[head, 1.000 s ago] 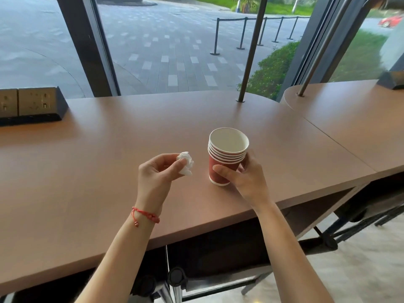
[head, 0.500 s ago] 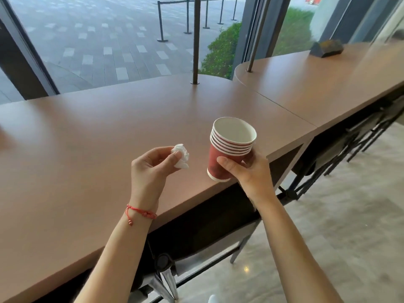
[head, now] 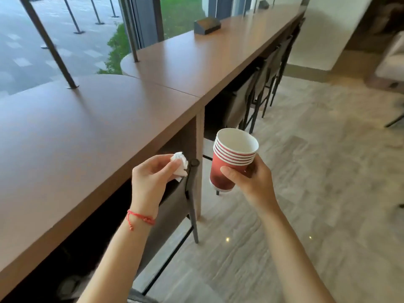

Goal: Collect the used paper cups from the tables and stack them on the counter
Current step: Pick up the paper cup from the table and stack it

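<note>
Stack of red paper cups (head: 232, 159): lifted off the brown counter (head: 87, 132), now carried beyond its front edge above pale stone-look floor (head: 317, 171). Right hand (head: 251, 180) wraps the stack; left hand (head: 150, 178) pinches crumpled white tissue (head: 180, 164).

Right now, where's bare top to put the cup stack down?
Near table: bare from the slanted post to its front edge. Far table: bare between its post and the dark box. Both hands are busy: right hand grips the cup stack, left hand pinches the tissue.

Bare forearms, red string bracelet (head: 141, 217) on left wrist
</note>
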